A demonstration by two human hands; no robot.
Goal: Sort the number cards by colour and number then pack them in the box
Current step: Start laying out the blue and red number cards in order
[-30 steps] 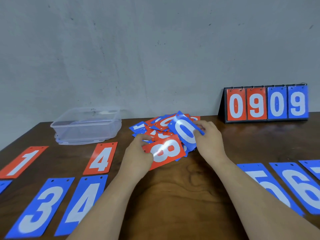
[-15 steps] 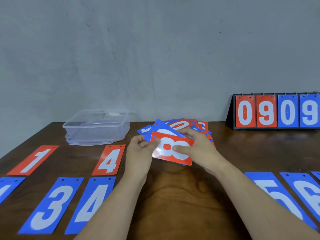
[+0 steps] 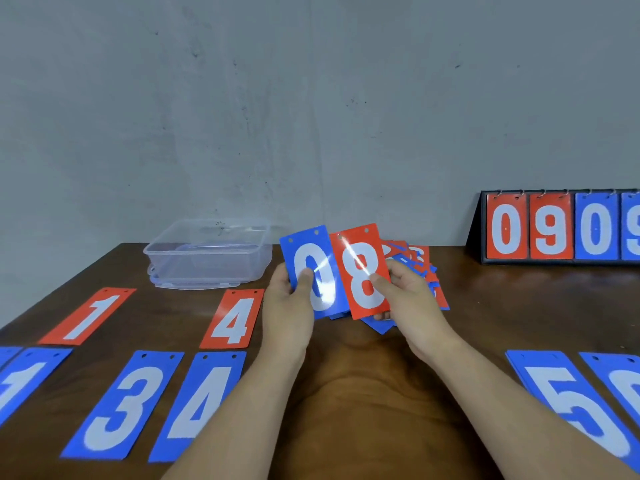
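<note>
My left hand (image 3: 289,303) holds a blue 0 card (image 3: 311,258) upright, thumb across its face. My right hand (image 3: 405,299) pinches a red 8 card (image 3: 360,268) upright beside it, the 8 overlapping the 0's right edge. Behind both hands lies a loose pile of red and blue cards (image 3: 419,265) on the table. A clear plastic box (image 3: 207,254) stands at the back left. Laid flat on the left are a red 1 (image 3: 86,315), red 4 (image 3: 233,318), blue 1 (image 3: 17,382), blue 3 (image 3: 124,403) and blue 4 (image 3: 199,407). A blue 5 (image 3: 571,403) and another blue card (image 3: 620,379) lie on the right.
A black flip scoreboard (image 3: 561,226) showing 0 9 0 9 stands at the back right against the grey wall. The brown wooden table (image 3: 353,393) shows bare wood between my forearms.
Both cards have been lifted from the pile and turned upright. The blue 0 now sits in my left hand and the red 8 in my right, side by side.
</note>
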